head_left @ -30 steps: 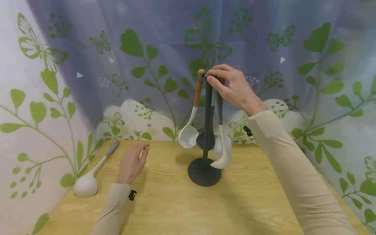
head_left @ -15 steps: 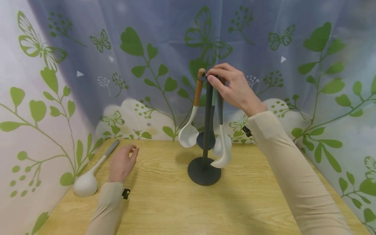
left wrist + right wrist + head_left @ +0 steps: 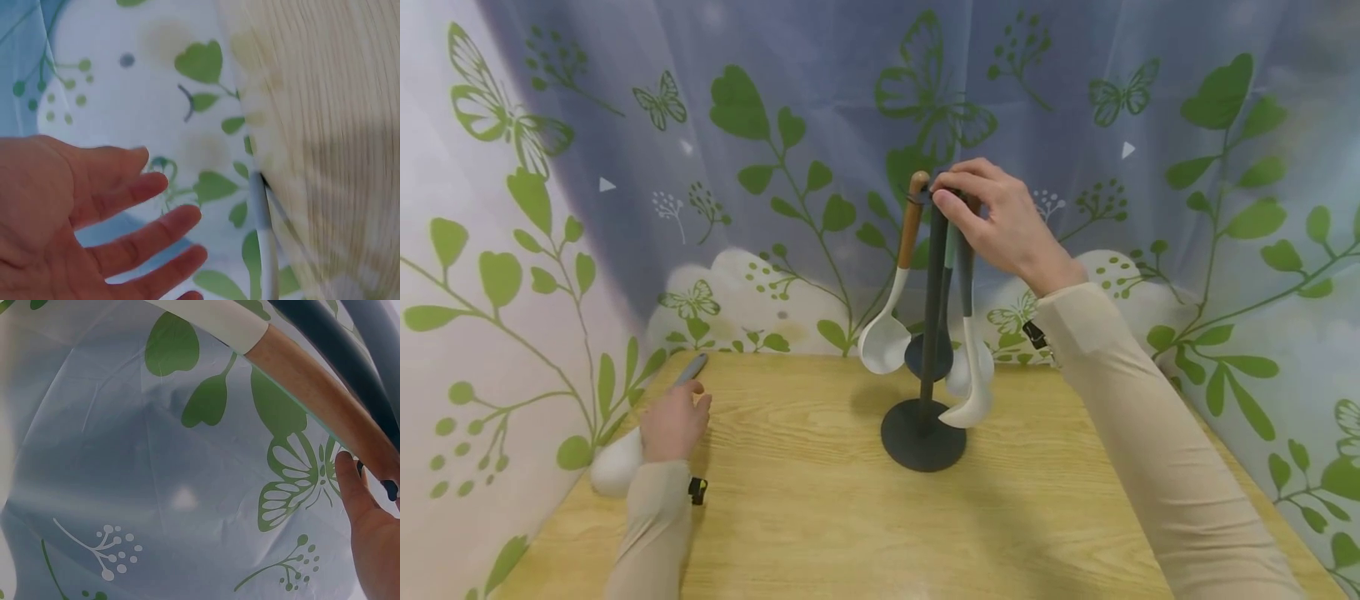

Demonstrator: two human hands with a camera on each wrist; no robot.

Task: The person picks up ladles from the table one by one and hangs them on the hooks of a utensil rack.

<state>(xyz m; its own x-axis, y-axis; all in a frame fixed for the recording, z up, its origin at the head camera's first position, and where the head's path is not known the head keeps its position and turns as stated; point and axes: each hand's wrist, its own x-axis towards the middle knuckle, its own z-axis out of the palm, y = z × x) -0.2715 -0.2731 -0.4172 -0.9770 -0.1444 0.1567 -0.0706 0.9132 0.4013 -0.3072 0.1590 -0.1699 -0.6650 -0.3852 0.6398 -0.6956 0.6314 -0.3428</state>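
Observation:
My left hand, fingers relaxed and apart, is over a white ladle with a grey handle on the table's left side. In the left wrist view nothing is between the fingers, and the ladle's handle lies apart from them. My right hand holds the top of a dark round-based utensil stand, thumb on the near side. From it hang a white ladle with a brown handle, a dark-blue utensil, a grey-handled white ladle and another white utensil behind.
The wood-grain table is backed by a blue-and-white curtain printed with green leaves and butterflies. The curtain also runs along both sides. A wooden handle crosses the right wrist view near the hand.
My left hand has moved left, from beside the table ladle to over it, covering its middle. The right hand stays on the stand's top, and the hanging utensils keep their places.

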